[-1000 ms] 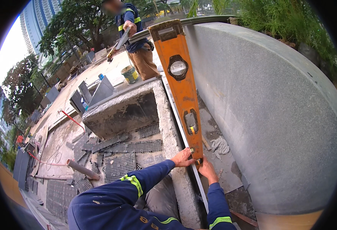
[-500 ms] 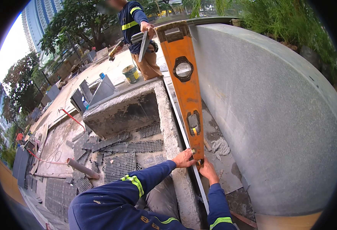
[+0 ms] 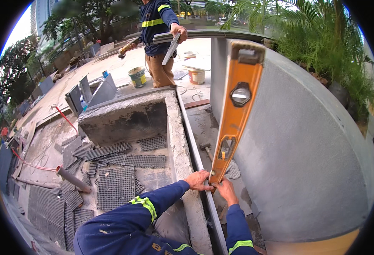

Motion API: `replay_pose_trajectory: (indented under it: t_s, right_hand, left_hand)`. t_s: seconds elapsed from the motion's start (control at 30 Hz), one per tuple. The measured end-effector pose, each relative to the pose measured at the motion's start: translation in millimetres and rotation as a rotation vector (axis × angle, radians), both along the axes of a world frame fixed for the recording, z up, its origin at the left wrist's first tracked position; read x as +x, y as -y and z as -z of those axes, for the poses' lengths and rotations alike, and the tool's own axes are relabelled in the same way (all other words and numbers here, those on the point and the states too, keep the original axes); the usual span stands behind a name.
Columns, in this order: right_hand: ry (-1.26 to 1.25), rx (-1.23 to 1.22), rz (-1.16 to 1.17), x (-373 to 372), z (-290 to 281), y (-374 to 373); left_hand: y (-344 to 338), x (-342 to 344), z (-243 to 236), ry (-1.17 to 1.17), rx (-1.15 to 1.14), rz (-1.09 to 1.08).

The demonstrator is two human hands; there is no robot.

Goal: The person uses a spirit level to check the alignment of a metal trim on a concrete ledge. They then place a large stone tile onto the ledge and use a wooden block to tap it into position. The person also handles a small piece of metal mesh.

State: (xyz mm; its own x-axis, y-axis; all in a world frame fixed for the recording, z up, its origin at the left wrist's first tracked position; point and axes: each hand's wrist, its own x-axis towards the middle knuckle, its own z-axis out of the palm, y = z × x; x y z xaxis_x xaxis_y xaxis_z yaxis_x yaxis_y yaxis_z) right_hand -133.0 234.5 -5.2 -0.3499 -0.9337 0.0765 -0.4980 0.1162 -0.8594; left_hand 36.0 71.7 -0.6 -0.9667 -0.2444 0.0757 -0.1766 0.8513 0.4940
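The spirit level (image 3: 234, 115) has tipped toward the curved gray wall (image 3: 306, 148), long axis rising from the left hand (image 3: 198, 180) and wall-side right hand (image 3: 227, 192), both clamped on its lower end.

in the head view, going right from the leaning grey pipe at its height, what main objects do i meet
Leaning grey pipe → large dark grid panel → rough concrete rim → orange level → curved grey wall.
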Motion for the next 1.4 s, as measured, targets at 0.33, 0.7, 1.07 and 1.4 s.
replay_pose_trajectory:
  t_s: [0.33, 0.7, 1.07, 1.4]
  right_hand:
    - [-0.448, -0.354, 0.826, 10, -280, -96]
    - [-1.153, 0.082, 1.203, -57, -548, -132]
    - [-1.157, 0.487, 0.987, -192, -533, -96]
    - [-0.969, 0.365, 0.904, -262, -505, -110]
  left_hand:
    - [0, 5, -19, 0.129, -0.163, 0.09]
    - [6, 10, -18, 0.148, -0.146, 0.102]
    - [22, 23, -12, 0.083, -0.145, 0.17]
    - [20, 24, -11, 0.039, -0.168, 0.142]
